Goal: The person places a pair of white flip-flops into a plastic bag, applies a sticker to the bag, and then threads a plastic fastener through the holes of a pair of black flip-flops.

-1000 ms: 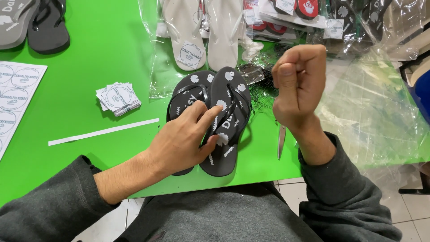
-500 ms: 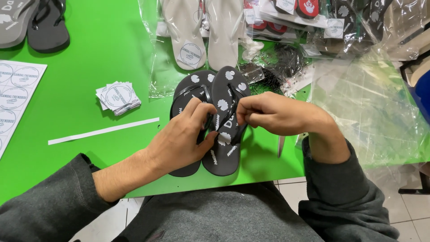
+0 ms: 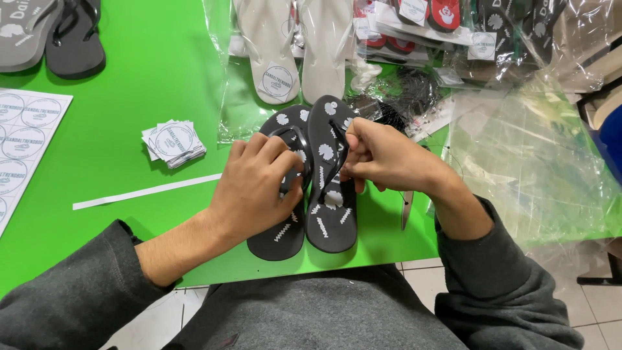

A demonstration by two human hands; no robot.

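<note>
A person seen from above, wearing a dark grey long-sleeved sweatshirt of soft, slightly fuzzy knit. The left sleeve (image 3: 71,285) ends in a ribbed cuff pushed partway up the forearm, leaving the wrist bare; the right sleeve (image 3: 499,272) is bunched in folds above the wrist. The same grey cloth covers the torso (image 3: 311,311) at the bottom of the view. The left hand (image 3: 256,188) and right hand (image 3: 385,159) are bare, with no rings, watch or gloves showing.
</note>
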